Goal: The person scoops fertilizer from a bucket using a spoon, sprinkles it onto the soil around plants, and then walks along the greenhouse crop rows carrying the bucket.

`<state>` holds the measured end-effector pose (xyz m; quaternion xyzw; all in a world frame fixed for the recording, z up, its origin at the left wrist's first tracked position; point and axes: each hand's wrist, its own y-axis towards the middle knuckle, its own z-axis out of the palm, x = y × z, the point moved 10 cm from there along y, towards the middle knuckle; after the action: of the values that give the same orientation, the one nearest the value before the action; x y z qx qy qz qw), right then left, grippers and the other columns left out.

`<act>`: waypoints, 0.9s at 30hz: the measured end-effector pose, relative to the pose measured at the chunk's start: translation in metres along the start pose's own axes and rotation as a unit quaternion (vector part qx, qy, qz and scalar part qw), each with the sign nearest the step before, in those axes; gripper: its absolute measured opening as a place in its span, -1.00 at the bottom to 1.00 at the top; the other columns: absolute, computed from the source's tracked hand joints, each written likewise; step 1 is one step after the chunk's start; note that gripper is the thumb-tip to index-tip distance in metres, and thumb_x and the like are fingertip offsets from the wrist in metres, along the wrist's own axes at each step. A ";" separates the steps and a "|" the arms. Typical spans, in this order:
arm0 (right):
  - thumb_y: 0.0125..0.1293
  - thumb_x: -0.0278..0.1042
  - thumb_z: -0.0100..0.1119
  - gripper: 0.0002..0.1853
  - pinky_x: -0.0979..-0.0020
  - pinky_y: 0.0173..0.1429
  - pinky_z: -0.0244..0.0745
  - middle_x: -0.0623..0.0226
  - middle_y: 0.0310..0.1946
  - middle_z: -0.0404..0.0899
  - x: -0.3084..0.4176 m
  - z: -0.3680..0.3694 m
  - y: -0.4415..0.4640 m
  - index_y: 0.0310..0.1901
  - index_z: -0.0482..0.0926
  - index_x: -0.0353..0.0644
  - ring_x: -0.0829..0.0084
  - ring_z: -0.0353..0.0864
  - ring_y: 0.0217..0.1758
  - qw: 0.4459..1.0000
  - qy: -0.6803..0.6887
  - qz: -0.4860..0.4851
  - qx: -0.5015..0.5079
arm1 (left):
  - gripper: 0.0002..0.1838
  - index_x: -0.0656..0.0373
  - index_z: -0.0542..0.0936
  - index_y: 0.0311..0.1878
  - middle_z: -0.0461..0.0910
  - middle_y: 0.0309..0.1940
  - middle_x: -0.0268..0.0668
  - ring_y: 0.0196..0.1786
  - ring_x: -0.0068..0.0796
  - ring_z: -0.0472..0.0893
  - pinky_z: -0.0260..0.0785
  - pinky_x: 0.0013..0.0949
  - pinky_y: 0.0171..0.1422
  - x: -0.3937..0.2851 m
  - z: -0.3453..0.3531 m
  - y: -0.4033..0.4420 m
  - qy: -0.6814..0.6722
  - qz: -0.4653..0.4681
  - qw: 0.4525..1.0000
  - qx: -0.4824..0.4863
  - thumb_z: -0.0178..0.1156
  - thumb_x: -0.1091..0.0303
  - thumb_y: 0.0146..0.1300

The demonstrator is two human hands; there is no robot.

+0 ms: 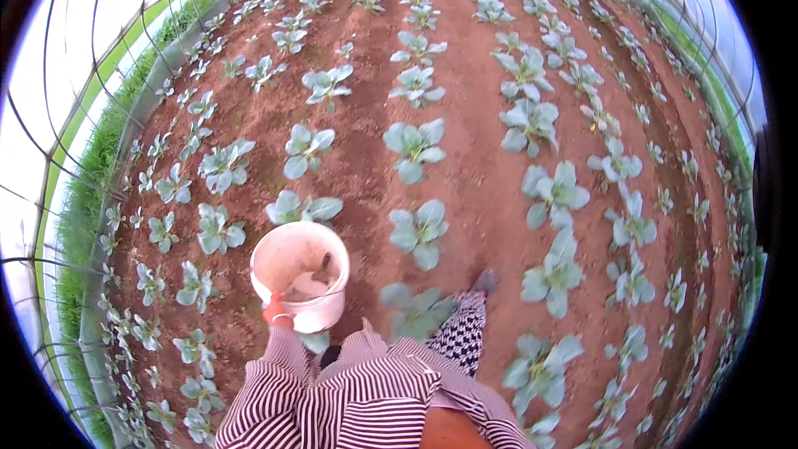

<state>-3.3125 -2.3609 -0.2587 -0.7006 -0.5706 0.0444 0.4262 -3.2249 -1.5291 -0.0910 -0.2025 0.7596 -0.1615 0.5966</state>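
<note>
My left hand (277,312) is closed on the near side of a white bucket (320,314), at its rim or handle; I cannot tell which. The bucket is tilted so its mouth faces me. Its inner wall is stained with soil, and a pale heap (309,284) with a small dark thing lies at the bottom, too unclear to name. A leafy blue-green plant (305,209) stands just beyond the bucket. My right hand is not visible; only a patch of bare skin shows at the bottom edge, beside my striped sleeve (270,403).
Rows of leafy plants (418,233) run away from me through reddish-brown soil (474,199). My shoe (486,281) is on the soil between two rows. Curved frame bars and grass (87,191) border the left side; a clear sheet wall curves up at right.
</note>
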 end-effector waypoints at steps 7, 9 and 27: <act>0.19 -0.42 -0.06 -0.80 0.46 -0.71 0.28 0.30 -0.69 0.46 -0.058 -0.255 0.214 -0.55 0.50 -0.15 0.46 0.46 -0.64 0.906 0.402 0.120 -0.063 | -0.38 0.52 0.48 -0.05 0.58 -0.14 0.02 -0.22 -0.04 0.61 0.46 -0.08 -0.13 -0.032 0.093 -0.100 -0.071 -0.023 0.997 -0.030 0.25 0.25 -0.20; 0.22 -0.38 -0.06 -0.80 0.47 -0.75 0.24 0.28 -0.67 0.47 0.000 -0.356 0.232 -0.51 0.50 -0.18 0.50 0.42 -0.68 0.903 0.419 0.084 -0.051 | -0.37 0.49 0.48 -0.03 0.57 -0.11 0.00 -0.18 -0.03 0.59 0.46 -0.04 -0.13 -0.064 0.104 -0.176 0.010 -0.065 0.994 -0.088 0.25 0.25 -0.20; 0.18 -0.29 0.01 -0.85 0.40 -0.66 0.29 0.25 -0.61 0.47 0.228 -0.625 0.559 -0.47 0.44 -0.14 0.39 0.46 -0.61 0.933 0.353 0.071 0.019 | -0.47 0.50 0.60 -0.35 0.64 -0.39 0.03 -0.34 -0.13 0.63 0.47 -0.16 -0.20 -0.009 0.465 -0.162 0.153 -0.047 0.983 -0.093 0.34 0.18 -0.35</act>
<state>-2.4651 -2.5032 -0.1292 -0.7019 -0.3312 -0.1645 0.6087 -2.7523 -1.6664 -0.1148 -0.2659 0.8431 -0.1470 0.4437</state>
